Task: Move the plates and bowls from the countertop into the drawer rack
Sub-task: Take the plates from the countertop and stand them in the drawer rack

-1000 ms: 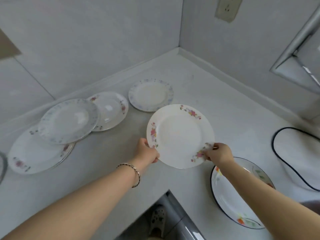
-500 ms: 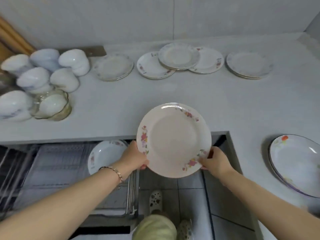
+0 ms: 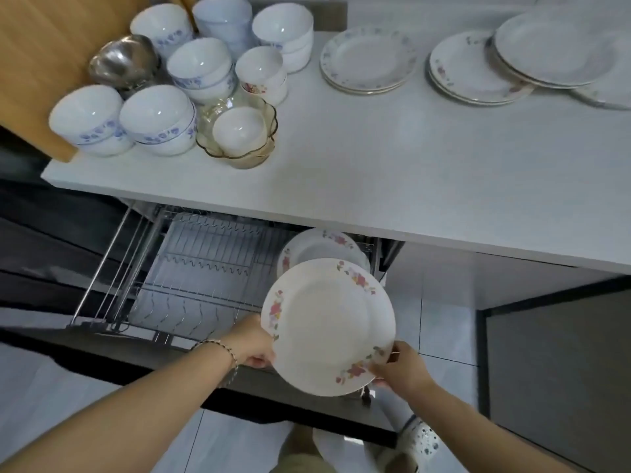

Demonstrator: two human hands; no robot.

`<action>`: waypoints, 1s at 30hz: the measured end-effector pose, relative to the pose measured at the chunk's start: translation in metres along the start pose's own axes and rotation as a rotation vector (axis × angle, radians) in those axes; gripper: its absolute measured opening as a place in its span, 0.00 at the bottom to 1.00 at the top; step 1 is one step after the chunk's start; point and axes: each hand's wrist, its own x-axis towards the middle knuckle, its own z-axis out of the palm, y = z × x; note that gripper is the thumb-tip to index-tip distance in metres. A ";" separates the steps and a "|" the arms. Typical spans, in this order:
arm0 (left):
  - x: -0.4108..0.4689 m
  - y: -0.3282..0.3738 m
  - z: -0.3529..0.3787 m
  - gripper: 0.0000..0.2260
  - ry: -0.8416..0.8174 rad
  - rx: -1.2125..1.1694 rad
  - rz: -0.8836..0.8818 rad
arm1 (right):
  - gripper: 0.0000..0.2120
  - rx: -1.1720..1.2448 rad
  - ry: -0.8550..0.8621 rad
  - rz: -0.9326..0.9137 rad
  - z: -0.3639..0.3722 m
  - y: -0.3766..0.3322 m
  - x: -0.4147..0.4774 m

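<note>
You are barely starting: at the left of the countertop (image 3: 409, 165) the bowls (image 3: 157, 121) are all waiting to go, the rack (image 3: 205, 261) below is showing mostly bare wire, and only one racked plate (image 3: 317, 245) is standing at its right end. Your left hand (image 3: 254, 343) is gripping the left rim of the plate (image 3: 327, 322), fingers curled under the edge. Your right hand (image 3: 401, 368) is pinching the lower right rim, thumb on the face and fingers behind. You are holding that plate tilted above the rack's right end, just in front of the racked plate and apart from it; I judge you are lining it up for the next slot. Further right, the stacks (image 3: 368, 59) are sitting untouched on the countertop. As for the surroundings, a board (image 3: 41, 63) is leaning at far left, and a steel bowl (image 3: 123, 63) and a glass bowl (image 3: 235, 131) are sitting among the white ones. Nothing is blocking the slots, though the countertop is overhanging the rack's back, and the racked plate is the one you are risking knocking.
</note>
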 end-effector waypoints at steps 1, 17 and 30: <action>0.017 -0.001 -0.010 0.13 0.008 0.001 -0.002 | 0.14 0.024 0.018 0.022 0.015 -0.005 0.010; 0.225 0.036 -0.055 0.15 0.121 0.311 0.203 | 0.24 0.433 0.466 0.280 0.128 -0.030 0.179; 0.232 0.039 -0.024 0.28 -0.036 0.271 0.166 | 0.18 0.162 0.651 0.186 0.150 -0.027 0.200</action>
